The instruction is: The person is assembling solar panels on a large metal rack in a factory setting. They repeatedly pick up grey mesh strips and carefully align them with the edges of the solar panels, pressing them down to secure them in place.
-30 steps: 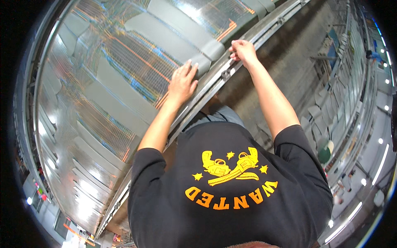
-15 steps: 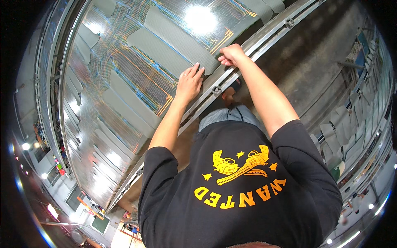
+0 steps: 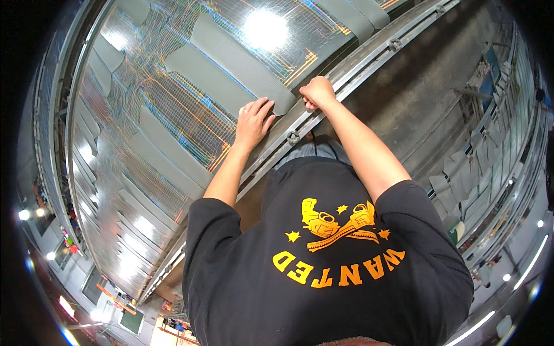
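Note:
Long grey sheet pieces lie on a table top marked with a grid of coloured lines (image 3: 196,106). A ribbed grey piece (image 3: 239,57) reaches the table's near edge, with a smoother grey piece (image 3: 205,75) along its left side. My left hand (image 3: 252,122) lies with fingers stretched out at the near ends of these pieces, its fingertips at the ribbed one. Just right of that end, over the edge rail, my right hand (image 3: 317,94) is closed with its fingers curled under. What it grips, if anything, is hidden.
A metal rail (image 3: 352,81) with bolted fittings runs along the table's near edge. More grey pieces (image 3: 167,147) lie farther left on the table. To the right, beyond a dark floor strip (image 3: 398,86), many grey pieces (image 3: 461,173) hang from a rack.
The whole view has shifted slightly. My right hand has come a little nearer to me and its fingers have curled tighter. My left hand still lies at the ends of the grey pieces.

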